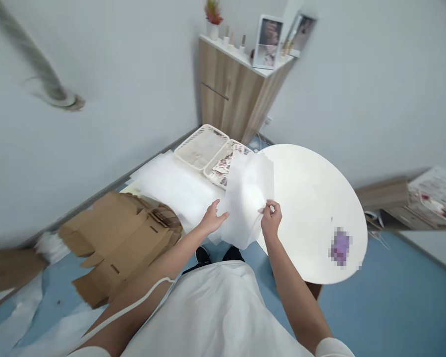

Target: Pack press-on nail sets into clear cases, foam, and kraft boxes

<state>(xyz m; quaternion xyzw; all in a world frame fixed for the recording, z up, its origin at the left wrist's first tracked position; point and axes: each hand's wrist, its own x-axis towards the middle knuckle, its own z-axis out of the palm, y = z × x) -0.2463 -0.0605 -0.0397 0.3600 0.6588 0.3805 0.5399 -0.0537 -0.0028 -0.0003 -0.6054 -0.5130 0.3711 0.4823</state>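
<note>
Looking down past pale walls to a blue floor. Taking in, on the right, a round white table. Showing, toward the lower left, flattened brown cardboard with slots and loose flaps. Including, in the far corner, a wood-grain cabinet under a white top. Showing also, just beside the cardboard, a broad layer of white sheeting.

Holding a thin white sheet in front of the body, across the table's left edge as seen from above. Hiding behind it part of two white slotted trays, side by side near the cabinet. Displaying on the cabinet top two picture frames.

Pinching the sheet's right edge in the right hand, thumb and fingertips together. Holding out the left hand at the sheet's left edge, thumb and fingers spread wide; impossible to tell touching from a slight gap.

Showing on the table's near right a purple item, blurred into blocks. Counting, among the smallest, printed pieces in the right tray and small bottles beside the frames.
</note>
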